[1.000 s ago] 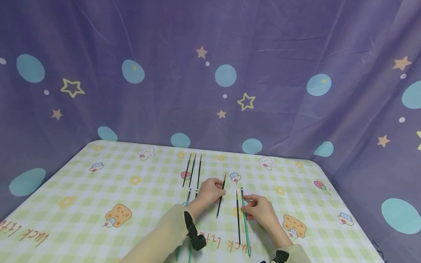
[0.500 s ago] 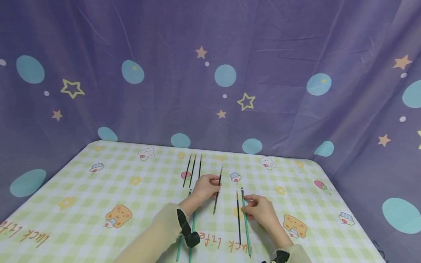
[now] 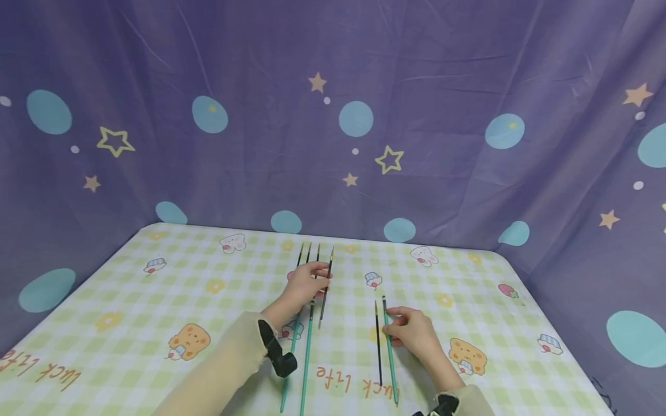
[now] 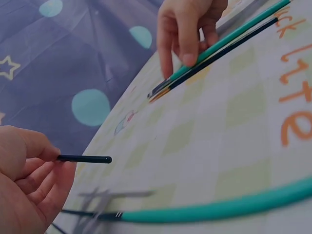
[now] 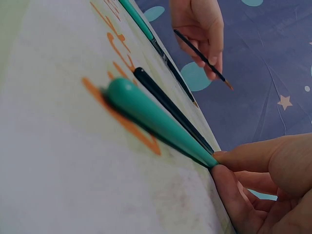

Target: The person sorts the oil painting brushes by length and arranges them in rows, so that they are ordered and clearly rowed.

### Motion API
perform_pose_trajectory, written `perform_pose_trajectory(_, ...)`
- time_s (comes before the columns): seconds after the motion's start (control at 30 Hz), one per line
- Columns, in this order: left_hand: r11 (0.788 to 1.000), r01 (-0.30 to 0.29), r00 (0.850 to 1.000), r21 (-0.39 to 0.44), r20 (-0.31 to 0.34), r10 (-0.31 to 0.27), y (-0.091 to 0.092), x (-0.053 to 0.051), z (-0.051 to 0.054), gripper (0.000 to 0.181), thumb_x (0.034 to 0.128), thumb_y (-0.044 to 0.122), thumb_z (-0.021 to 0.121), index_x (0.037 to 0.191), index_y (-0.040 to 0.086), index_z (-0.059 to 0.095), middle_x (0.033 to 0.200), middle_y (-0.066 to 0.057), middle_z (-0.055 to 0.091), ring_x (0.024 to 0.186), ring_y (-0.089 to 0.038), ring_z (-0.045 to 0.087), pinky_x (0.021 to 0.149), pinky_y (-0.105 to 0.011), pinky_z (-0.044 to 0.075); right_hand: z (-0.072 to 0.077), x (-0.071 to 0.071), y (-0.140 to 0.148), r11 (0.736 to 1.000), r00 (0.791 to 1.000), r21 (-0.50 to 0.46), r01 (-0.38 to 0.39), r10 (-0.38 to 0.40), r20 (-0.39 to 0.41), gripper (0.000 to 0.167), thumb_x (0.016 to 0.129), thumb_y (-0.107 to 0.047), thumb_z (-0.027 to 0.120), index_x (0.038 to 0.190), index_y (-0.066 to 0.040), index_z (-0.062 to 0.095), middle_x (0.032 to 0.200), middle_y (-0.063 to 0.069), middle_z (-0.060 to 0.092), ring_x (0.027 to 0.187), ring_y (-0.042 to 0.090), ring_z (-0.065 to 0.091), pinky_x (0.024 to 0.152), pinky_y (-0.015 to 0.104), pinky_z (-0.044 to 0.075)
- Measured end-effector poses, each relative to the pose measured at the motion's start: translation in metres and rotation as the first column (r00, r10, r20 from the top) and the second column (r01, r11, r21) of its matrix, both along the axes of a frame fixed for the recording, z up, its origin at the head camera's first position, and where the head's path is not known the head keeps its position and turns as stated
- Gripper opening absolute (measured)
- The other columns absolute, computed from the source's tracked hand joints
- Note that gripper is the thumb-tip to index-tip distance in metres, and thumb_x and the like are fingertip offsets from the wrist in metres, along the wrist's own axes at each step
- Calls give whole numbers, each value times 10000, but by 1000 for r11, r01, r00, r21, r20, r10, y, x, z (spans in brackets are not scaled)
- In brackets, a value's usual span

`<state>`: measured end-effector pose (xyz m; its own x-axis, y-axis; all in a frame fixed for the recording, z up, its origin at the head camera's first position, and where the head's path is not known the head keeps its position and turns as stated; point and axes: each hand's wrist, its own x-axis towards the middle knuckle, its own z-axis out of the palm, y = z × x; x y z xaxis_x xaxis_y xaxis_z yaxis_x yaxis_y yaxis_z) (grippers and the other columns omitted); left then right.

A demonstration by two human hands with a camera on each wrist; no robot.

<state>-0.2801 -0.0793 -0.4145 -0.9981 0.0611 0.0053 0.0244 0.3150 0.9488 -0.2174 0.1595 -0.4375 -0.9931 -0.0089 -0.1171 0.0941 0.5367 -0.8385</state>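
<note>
My left hand (image 3: 304, 284) pinches a thin dark paintbrush (image 3: 330, 271), bristles pointing to the far side. In the left wrist view, the dark handle end (image 4: 87, 159) sticks out from the fingers, raised over the cloth. Beside and partly behind this hand, several dark paintbrushes (image 3: 318, 253) lie side by side. At the right, my right hand (image 3: 414, 334) pinches a green paintbrush (image 3: 391, 364) near its ferrule; the brush lies along the table. Just left of it is another dark paintbrush (image 3: 378, 352), close to the right fingertips in the right wrist view.
Two more green paintbrushes, one on the left (image 3: 289, 370) and one on the right (image 3: 307, 364), lie under and beside my left forearm. A checked tablecloth (image 3: 234, 323) with printed figures covers the table. Behind the table's far edge hangs a purple curtain (image 3: 291, 162).
My left hand has moved left and away from me with the dark paintbrush, up to the row of dark brushes. My right hand has stayed on the green paintbrush.
</note>
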Motion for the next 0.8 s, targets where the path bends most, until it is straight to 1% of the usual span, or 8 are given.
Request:
perform_pose_trajectory(0.1, 1000, -24, 1000, -14, -3, 24, -9, -1, 1, 395, 825, 17, 599, 1217, 40, 558, 1009, -130, 620, 730, -200, 643, 607, -295, 547, 0, 0, 0, 1000, 1000, 5, 4, -4, 2, 428, 739, -78, 711, 1148, -16, 602, 730, 42, 601, 548, 121, 582, 518, 249, 534)
perform_pose_trajectory(0.27, 999, -35, 999, -10, 9, 36, -24, -3, 3, 421, 814, 14, 599, 1232, 31, 548, 1027, -145, 622, 753, -244, 642, 621, -294, 547, -1, -1, 0, 1000, 1000, 3, 4, -4, 7, 432, 738, -82, 712, 1151, -19, 601, 736, 39, 603, 551, 117, 581, 524, 251, 535)
perform_pose_trajectory(0.37, 999, -50, 999, 9, 13, 50, -34, -8, 2, 431, 800, 8, 599, 1228, 29, 551, 1035, -154, 628, 728, -228, 639, 606, -290, 545, -2, -1, 0, 1000, 1000, 4, 1, -1, 3, 434, 738, -83, 713, 1151, -15, 599, 736, 40, 606, 550, 118, 581, 523, 249, 535)
perform_pose_trajectory(0.53, 994, -88, 996, 68, 3, 88, -47, -17, -3, 429, 787, -19, 601, 1212, 7, 553, 1033, -182, 603, 662, -175, 619, 577, -284, 539, -2, 0, 0, 1000, 1000, -4, -1, 1, -1, 433, 738, -85, 715, 1150, -14, 601, 738, 41, 611, 552, 122, 583, 521, 249, 535)
perform_pose_trajectory(0.73, 992, -117, 993, 45, 3, 117, -57, -24, -11, 456, 767, -14, 635, 1214, 11, 553, 1030, -177, 592, 623, -121, 586, 573, -257, 528, -1, 0, 0, 1000, 1000, -1, 1, -1, -2, 427, 739, -82, 713, 1147, -17, 603, 738, 38, 604, 548, 117, 578, 522, 253, 534)
perform_pose_trajectory(0.8, 991, -129, 992, 28, -3, 129, -60, -25, -11, 469, 751, -9, 650, 1211, 21, 559, 1024, -174, 598, 631, -140, 594, 572, -254, 526, -1, 0, 0, 1000, 1000, 1, 1, -1, -6, 422, 739, -80, 712, 1141, -16, 605, 739, 39, 602, 546, 117, 577, 520, 253, 534)
